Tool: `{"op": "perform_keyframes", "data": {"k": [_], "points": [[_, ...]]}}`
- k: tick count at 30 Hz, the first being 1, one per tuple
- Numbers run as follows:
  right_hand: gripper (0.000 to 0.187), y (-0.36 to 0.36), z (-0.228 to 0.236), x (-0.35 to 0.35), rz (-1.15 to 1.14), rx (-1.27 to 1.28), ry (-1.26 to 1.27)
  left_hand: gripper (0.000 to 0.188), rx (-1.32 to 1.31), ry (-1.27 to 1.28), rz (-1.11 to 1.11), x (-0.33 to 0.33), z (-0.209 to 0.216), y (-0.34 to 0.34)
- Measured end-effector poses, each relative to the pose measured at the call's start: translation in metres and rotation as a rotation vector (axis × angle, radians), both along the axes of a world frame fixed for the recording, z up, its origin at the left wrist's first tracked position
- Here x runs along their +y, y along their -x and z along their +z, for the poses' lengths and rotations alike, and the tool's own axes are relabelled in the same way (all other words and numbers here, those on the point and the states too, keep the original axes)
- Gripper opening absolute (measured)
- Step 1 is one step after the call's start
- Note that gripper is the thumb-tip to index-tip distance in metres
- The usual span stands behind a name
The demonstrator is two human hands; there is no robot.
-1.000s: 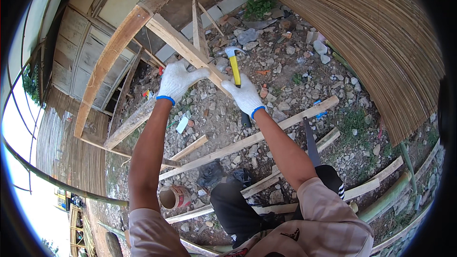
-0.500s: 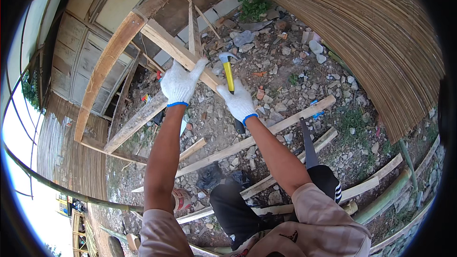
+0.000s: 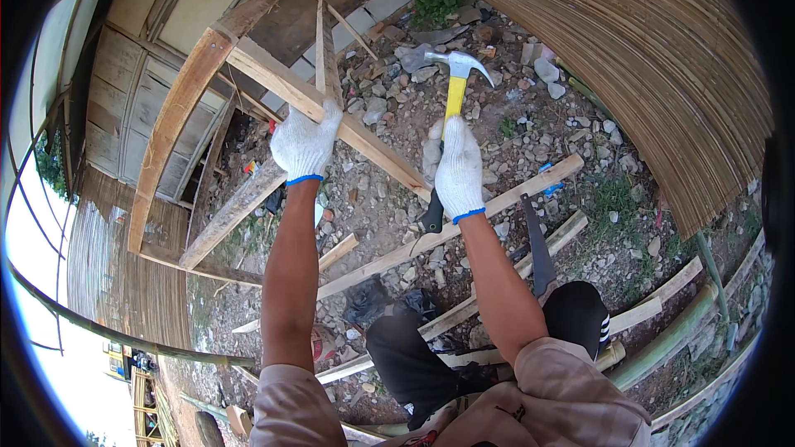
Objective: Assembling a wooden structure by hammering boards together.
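My left hand (image 3: pixel 302 145), in a white knit glove with a blue cuff, is closed round a light wooden beam (image 3: pixel 373 145). That beam runs from the upper left down toward my right hand and joins a wooden frame (image 3: pixel 178 116) at its far end. In my right hand (image 3: pixel 460 172), gloved the same way, I grip a claw hammer (image 3: pixel 455 98) with a yellow and black handle. Its metal head points up and away from me, to the right of the beam. The black handle end shows below my fist, close to the beam's near end.
Stony, littered ground (image 3: pixel 389 223) lies below. Loose wooden strips (image 3: pixel 530 190) cross it in front of my knees, and a handsaw (image 3: pixel 540 252) rests by my right knee. A bamboo slat panel (image 3: pixel 629 58) stands at right, a leafy plant (image 3: pixel 435 0) at the back.
The hammer has moved right and turned, so its whole head now shows. My right hand has left the beam's near end with it. My left hand has shifted slightly left.
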State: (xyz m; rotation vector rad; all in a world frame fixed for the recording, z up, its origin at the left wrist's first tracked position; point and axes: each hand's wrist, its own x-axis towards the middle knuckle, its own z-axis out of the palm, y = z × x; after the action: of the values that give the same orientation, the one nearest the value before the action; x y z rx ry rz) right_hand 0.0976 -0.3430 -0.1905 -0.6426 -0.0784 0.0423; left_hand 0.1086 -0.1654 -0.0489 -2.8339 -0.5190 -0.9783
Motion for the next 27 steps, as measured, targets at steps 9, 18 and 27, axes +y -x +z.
{"op": "perform_keyframes", "data": {"k": [9,18,27], "points": [[0.045,-0.021,0.019,-0.049,0.08,-0.016,0.062,0.063,0.007,-0.008,0.018,0.005,0.0,0.005],[0.041,-0.03,-0.024,-0.005,0.129,-0.348,0.683,0.061,-0.037,-0.053,0.022,0.01,-0.005,0.003],[0.043,-0.035,-0.028,0.018,-0.117,0.057,0.136,0.059,-0.044,-0.056,-0.024,0.008,-0.013,-0.007]]}}
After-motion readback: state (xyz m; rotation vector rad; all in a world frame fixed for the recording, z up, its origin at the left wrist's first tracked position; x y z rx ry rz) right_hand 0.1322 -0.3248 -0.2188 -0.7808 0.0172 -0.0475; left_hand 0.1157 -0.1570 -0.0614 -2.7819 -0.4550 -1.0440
